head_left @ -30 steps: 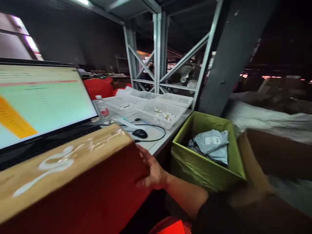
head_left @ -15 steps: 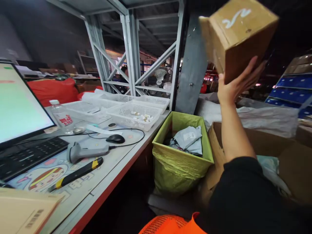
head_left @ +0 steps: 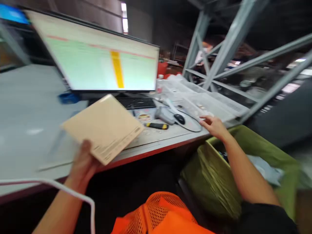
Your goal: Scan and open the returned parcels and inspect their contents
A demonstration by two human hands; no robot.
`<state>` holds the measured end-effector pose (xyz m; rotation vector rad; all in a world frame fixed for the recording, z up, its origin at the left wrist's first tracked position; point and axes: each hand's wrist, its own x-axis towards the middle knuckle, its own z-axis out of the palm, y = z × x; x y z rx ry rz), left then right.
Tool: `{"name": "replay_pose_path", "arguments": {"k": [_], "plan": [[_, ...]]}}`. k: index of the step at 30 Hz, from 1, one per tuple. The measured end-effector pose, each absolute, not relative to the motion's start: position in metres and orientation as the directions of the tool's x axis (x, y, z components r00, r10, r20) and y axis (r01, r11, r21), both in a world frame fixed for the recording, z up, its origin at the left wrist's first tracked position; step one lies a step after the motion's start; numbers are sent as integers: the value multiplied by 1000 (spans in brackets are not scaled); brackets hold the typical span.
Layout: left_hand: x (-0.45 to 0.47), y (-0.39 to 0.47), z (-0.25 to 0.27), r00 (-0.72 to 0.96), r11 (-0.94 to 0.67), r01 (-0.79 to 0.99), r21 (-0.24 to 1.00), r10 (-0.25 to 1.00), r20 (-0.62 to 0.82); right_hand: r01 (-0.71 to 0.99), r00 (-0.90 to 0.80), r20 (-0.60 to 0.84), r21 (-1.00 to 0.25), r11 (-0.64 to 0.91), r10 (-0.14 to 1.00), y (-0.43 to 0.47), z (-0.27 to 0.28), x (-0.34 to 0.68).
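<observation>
My left hand [head_left: 85,162] grips a flat tan box [head_left: 106,126] by its near left edge, tilted above the front of the desk, with small print along one side. Empty, my right hand [head_left: 213,126] hovers at the desk's right edge with its fingers apart. It is nearest to the black mouse [head_left: 179,118] and the white plastic baskets [head_left: 207,105]. Between the hands lie a grey barcode scanner [head_left: 165,114] and a black and yellow utility knife [head_left: 156,125]. The picture is blurred by motion.
A large monitor [head_left: 102,61] and a keyboard [head_left: 136,102] stand behind the box. Below my right arm is a bin with a yellow-green liner [head_left: 209,175], holding grey packages [head_left: 264,169]. A white cable or tube [head_left: 73,193] crosses the lower left. Metal rack posts [head_left: 226,42] rise at right.
The view has swung left to the desk. The brown carton that my right hand held up is gone from that hand, which is now over the desk edge. My left hand has come into view holding the flat box.
</observation>
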<state>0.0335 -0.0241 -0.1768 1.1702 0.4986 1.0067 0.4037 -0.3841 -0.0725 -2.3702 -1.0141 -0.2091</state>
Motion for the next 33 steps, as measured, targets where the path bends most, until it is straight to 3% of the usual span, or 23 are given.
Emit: {"name": "replay_pose_path", "arguments": {"k": [3,7,10,14,20,23,28,33], "plan": [[5,-17,-192,404,170,-439,882,914,25,797,580,343,-426,-428,739,-289,-113,384],[-1,-5,-194,326,103,-475,874,943,66,802,593,264,-280,-528,760,-189,-138,365],[-8,0,-192,233,-67,-434,899,955,184,755,654,141,-173,-632,743,-143,-142,363],[-12,-1,-190,58,-372,-209,904,918,391,703,710,92,-144,-697,698,-117,-146,369],[8,-6,-194,26,-475,-78,876,878,478,681,730,69,-146,-717,680,-119,-142,380],[19,-7,-195,61,-411,-132,902,905,421,767,639,151,-208,-607,754,-141,-126,371],[34,-7,-194,131,-340,-240,909,917,377,912,329,303,-346,-219,894,-190,-92,325],[47,-11,-190,166,-314,-318,895,911,378,937,236,373,-333,-108,898,-204,-75,291]]}}
